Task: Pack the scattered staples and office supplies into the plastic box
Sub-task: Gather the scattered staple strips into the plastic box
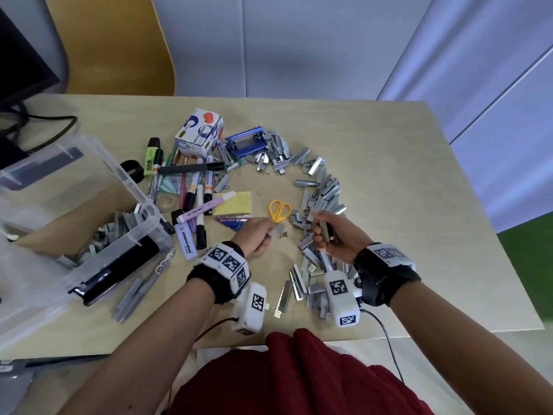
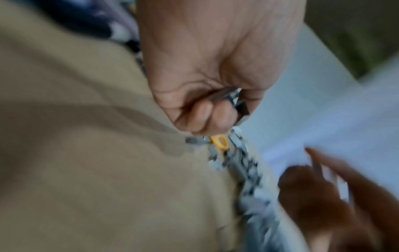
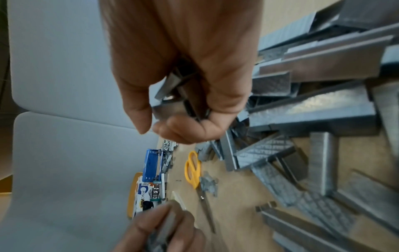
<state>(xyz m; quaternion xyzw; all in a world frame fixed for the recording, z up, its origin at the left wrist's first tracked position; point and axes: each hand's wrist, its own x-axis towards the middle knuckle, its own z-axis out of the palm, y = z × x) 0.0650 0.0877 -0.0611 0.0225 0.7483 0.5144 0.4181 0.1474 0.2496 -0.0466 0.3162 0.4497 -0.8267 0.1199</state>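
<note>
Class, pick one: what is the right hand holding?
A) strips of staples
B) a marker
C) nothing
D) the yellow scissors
A: the right hand grips grey staple strips in its curled fingers, while the scissors lie untouched on the table.

Office: desk [image 1: 419,205], monitor [image 1: 21,55], stationery.
</note>
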